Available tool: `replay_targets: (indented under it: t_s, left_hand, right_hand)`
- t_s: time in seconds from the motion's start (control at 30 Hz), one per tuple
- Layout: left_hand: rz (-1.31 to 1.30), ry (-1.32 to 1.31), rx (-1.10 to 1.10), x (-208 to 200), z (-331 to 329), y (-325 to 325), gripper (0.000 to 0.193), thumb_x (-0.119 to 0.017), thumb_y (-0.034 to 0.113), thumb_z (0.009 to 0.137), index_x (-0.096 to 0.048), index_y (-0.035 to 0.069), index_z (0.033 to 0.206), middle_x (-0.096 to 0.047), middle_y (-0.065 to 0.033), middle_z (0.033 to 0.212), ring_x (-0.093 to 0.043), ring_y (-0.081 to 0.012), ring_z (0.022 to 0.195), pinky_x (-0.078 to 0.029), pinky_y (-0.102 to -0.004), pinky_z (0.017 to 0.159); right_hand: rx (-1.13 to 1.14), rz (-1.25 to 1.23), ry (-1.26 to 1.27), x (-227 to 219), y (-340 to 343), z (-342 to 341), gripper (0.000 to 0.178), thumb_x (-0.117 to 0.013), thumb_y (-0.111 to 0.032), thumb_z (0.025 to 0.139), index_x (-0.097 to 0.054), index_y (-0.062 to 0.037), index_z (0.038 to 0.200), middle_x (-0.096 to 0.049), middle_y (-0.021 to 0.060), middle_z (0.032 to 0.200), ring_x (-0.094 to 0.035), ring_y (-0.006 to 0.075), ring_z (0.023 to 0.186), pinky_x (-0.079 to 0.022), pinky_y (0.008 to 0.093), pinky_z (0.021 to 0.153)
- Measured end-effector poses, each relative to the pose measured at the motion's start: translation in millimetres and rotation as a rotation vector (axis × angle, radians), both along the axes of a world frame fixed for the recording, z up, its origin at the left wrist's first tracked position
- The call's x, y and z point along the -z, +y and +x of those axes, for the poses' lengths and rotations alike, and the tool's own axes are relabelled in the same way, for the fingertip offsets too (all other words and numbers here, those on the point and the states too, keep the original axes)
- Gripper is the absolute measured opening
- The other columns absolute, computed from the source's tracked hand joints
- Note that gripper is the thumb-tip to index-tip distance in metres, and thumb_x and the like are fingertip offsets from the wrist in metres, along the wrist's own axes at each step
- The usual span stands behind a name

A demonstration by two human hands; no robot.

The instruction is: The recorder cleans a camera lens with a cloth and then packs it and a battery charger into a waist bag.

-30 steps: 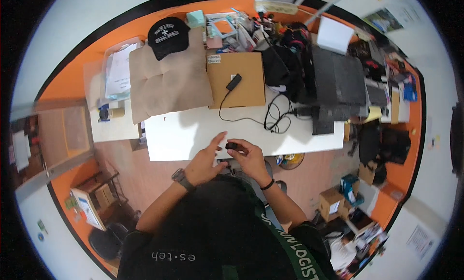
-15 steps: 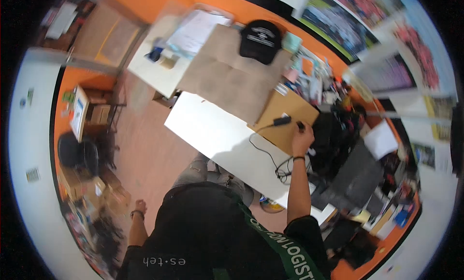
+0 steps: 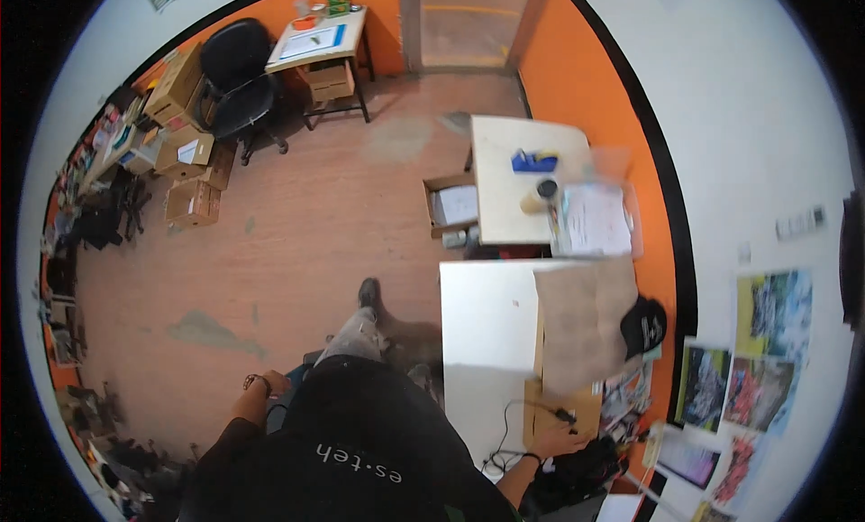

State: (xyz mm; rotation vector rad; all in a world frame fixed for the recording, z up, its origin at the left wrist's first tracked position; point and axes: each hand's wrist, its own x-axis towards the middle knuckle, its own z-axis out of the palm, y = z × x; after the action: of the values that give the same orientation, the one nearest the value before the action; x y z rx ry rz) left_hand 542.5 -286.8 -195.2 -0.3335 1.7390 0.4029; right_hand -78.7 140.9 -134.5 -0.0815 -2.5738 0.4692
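My right hand is over the flat brown cardboard box on the white table, its fingers closed around a small black object. Right by the fingertips lies a black adapter, and its thin black cable loops across the box onto the white tabletop. My left hand hangs low on the left, beside a blue-grey surface, perhaps part of a chair. Its fingers are too indistinct to read.
A beige cushion and a black cap lie behind the box. Farther off, a second table holds a blue tape dispenser, a cup and a tray of papers. An office chair and cartons stand far left.
The view has swung left, bringing the floor and doorway into sight. My right hand stays at the box with the small black object. My left hand now is beside the blue-grey surface.
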Motion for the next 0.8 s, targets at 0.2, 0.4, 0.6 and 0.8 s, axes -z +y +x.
replay_targets:
  t_s: [0.2, 0.4, 0.6, 0.8]
  left_hand:
    - [-0.264, -0.011, -0.631, 108.0, 115.3, -92.0, 0.045, -0.045, 0.039, 0.110, -0.062, 0.013, 0.143, -0.073, -0.0130, 0.136, -0.070, -0.0333, 0.124, -0.055, -0.0545, 0.102]
    - [-0.222, 0.564, -1.277, 110.9, -28.0, -233.2, 0.041, -0.051, 0.028, 0.108, -0.066, 0.010, 0.141, -0.072, -0.0169, 0.135, -0.067, -0.0321, 0.127, -0.050, -0.0459, 0.110]
    - [0.369, 0.522, -1.219, 70.0, -129.4, -302.3, 0.043, -0.059, 0.024, 0.104, -0.065, 0.013, 0.146, -0.069, -0.0105, 0.142, -0.063, -0.0273, 0.131, -0.048, -0.0418, 0.114]
    - [0.337, 0.490, -0.933, 49.4, -167.6, -385.3, 0.043, -0.059, 0.025, 0.104, -0.065, 0.015, 0.146, -0.069, -0.0110, 0.142, -0.063, -0.0277, 0.132, -0.049, -0.0421, 0.114]
  right_hand:
    - [-0.644, -0.257, -0.637, -54.2, -220.0, 78.2, 0.041, -0.064, -0.002, 0.095, -0.065, 0.0004, 0.136, -0.065, 0.0236, 0.135, -0.063, 0.0374, 0.125, -0.054, 0.0440, 0.102]
    - [-1.130, -0.158, -1.462, 104.8, -353.2, 139.9, 0.048, -0.060, -0.036, 0.110, -0.060, -0.0053, 0.148, -0.064, 0.0132, 0.145, -0.060, 0.0239, 0.134, -0.046, 0.0371, 0.115]
    - [-0.920, -0.415, -1.801, 76.5, -482.2, 122.9, 0.052, -0.053, -0.040, 0.114, -0.061, -0.0050, 0.151, -0.066, 0.0079, 0.148, -0.056, 0.0196, 0.139, -0.037, 0.0341, 0.122]
    - [-0.398, -0.243, -1.535, 162.6, -493.5, 118.0, 0.054, -0.054, -0.044, 0.113, -0.062, -0.0052, 0.149, -0.065, 0.0088, 0.148, -0.054, 0.0201, 0.141, -0.039, 0.0345, 0.121]
